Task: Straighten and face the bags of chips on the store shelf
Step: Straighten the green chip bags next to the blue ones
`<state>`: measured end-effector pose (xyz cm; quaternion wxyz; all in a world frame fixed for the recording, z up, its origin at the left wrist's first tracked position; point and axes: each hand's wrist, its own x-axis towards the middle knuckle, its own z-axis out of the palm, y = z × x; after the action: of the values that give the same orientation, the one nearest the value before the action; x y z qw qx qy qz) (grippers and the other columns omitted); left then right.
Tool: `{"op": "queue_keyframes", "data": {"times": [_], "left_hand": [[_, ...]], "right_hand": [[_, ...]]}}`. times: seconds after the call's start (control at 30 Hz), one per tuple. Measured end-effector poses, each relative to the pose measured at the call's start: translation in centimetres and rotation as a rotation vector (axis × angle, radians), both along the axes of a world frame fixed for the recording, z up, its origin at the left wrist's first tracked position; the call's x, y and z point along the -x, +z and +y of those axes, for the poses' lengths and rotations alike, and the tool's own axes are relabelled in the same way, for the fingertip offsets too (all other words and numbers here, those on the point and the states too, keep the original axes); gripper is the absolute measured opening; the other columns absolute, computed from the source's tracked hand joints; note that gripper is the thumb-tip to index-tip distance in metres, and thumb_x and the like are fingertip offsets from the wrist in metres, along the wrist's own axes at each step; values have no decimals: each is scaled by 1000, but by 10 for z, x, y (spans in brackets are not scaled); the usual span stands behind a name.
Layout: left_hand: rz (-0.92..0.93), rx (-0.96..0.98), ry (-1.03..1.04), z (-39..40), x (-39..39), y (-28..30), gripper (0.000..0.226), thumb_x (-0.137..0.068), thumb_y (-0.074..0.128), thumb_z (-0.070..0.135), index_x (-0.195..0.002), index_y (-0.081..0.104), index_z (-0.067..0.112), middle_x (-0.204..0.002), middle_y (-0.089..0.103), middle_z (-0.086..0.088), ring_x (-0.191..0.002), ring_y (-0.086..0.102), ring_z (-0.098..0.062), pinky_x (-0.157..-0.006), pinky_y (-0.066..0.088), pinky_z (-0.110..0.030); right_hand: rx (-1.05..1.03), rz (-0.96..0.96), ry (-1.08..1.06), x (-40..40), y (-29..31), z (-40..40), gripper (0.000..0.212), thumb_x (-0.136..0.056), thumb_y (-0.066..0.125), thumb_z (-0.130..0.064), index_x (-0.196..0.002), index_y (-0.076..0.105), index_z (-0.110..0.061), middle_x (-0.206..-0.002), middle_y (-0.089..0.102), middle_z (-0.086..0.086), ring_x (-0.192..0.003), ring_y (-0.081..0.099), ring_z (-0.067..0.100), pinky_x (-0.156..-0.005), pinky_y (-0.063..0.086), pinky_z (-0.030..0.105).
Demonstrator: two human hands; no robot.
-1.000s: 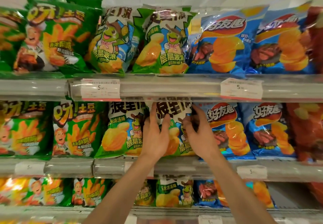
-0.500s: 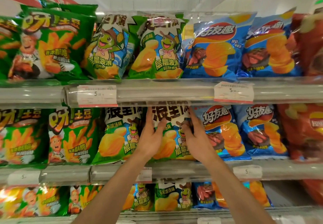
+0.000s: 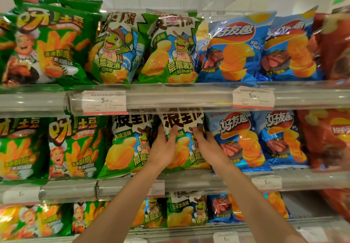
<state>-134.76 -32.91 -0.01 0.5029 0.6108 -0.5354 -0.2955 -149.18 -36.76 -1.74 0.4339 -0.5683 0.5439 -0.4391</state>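
- Here, at the far left of the frame, the green fry bags (image 3: 73, 148) are seen standing upright on the middle shelf (image 3: 189, 181), faces forward; they are not touched by either hand.
- Just left of centre, a neighbouring turtle bag (image 3: 126, 148) is seen leaning slightly, its lower left corner pushed out over the shelf lip.
- The left hand (image 3: 163, 148) is laid flat, fingers spread and pointing up, on the left half of the centre turtle bag (image 3: 181, 142); its thumb edge appears tucked at the seam between the two turtle bags.
- The centre turtle bag is found in the middle of the frame, on the middle shelf, directly ahead of and between both hands. Its long axis runs vertically, top edge hidden under the upper shelf rail (image 3: 180, 97), printed face turned toward the camera.
- The right hand (image 3: 205, 144) is pressed open against the bag's right edge, fingertips curled at the boundary with the blue steak bag (image 3: 240, 142). Nothing is gripped; the bag is bracketed by two open palms.
- Both hands are judged about equally near, so the coming move is taken to turn on a squeeze and small shift to centre the bag squarely.
- At the far right, red bags (image 3: 327, 138) are seen, blurred.
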Motion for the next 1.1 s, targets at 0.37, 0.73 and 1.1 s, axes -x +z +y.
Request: {"op": "queue_keyframes", "data": {"times": [0.37,0.73,1.1], "left_hand": [[38,2,47,-5,6,-7,69,-101,39,57,-159,17,25,-154,44,0,-141,41,-25,-112,30,-30],[83,-17,56,-15,5,-6,70,-101,34,60,-159,15,28,-160,35,-1,-147,33,-28,-117,25,-37],[-4,42,100,-24,6,-19,76,-95,31,72,-156,26,29,-152,48,-1,-138,46,-30,-114,35,-42]], "right_hand": [[19,-65,-36,-8,-4,-3,69,-97,34,-64,-148,34,-17,-142,49,1,-123,49,19,-98,38,30],[80,-63,-35,-12,3,-8,64,-95,42,-62,-144,38,-20,-139,52,1,-118,52,17,-94,38,28],[185,-17,-158,-22,-6,-8,76,-82,35,-82,-127,51,-24,-126,62,1,-112,60,21,-100,48,46]]}}
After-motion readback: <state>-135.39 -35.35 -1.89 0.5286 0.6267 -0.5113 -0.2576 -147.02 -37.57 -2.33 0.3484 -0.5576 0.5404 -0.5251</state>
